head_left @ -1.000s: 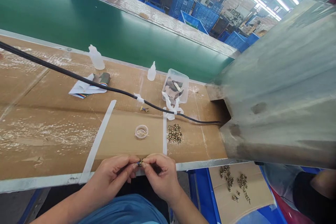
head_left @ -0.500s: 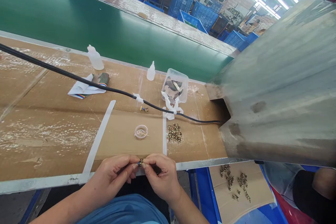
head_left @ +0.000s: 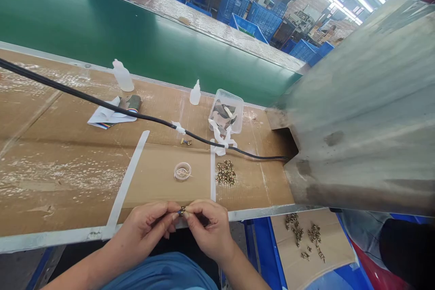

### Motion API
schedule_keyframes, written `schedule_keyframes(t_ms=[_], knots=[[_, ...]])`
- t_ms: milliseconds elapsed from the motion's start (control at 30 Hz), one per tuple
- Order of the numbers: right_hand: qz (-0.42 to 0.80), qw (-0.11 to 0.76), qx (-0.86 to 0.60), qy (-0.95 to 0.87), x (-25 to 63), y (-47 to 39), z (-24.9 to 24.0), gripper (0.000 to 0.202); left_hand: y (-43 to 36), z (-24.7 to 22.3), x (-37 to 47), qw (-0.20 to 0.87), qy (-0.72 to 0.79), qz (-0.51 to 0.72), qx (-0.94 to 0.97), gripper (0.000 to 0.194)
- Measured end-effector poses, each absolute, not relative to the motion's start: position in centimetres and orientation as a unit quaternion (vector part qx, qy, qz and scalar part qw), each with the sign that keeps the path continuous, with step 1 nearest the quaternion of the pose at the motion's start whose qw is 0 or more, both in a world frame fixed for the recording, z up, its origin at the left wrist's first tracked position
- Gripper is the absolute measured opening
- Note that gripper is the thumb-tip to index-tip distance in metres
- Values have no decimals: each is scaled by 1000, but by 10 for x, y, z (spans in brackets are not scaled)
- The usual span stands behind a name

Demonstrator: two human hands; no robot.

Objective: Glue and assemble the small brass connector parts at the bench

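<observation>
My left hand (head_left: pixel 149 224) and my right hand (head_left: pixel 210 226) meet at the table's front edge. Between their pinched fingertips is a small brass-coloured part (head_left: pixel 182 211) with a bit of blue, gripped from both sides; its finer shape is too small to tell. Just behind the hands, a small round clear dish (head_left: pixel 182 171) with a thin stick in it rests on the cardboard. To its right lies a pile of small brass parts (head_left: pixel 226 172). A few similar pieces (head_left: pixel 186 142) lie farther back, near the black cable.
A black cable (head_left: pixel 84 95) crosses the table (head_left: pixel 68 158). Behind it are two white bottles (head_left: pixel 123 75) (head_left: pixel 195 93), folded cloth and paper, and a clear box (head_left: pixel 238 120). A metal column (head_left: pixel 356 113) stands right. More parts (head_left: pixel 314 233) and a person's sleeve (head_left: pixel 363 231) show lower right.
Both hands hold nearly the same pose around the small part. At the lower right, the other person's dark-covered arm has shifted slightly.
</observation>
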State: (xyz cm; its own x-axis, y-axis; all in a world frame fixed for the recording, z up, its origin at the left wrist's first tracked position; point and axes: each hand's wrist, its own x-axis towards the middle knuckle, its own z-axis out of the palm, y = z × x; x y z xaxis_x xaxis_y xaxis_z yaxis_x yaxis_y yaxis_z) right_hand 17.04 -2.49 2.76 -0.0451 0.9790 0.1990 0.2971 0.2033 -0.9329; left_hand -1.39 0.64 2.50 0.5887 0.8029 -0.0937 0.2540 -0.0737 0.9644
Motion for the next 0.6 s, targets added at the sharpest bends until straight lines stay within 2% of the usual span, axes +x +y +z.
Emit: schedule_keyframes(t_ms=[600], knots=[[368, 448, -525, -623, 171, -26, 25, 11, 5, 26, -13, 566, 386, 263, 680, 22]])
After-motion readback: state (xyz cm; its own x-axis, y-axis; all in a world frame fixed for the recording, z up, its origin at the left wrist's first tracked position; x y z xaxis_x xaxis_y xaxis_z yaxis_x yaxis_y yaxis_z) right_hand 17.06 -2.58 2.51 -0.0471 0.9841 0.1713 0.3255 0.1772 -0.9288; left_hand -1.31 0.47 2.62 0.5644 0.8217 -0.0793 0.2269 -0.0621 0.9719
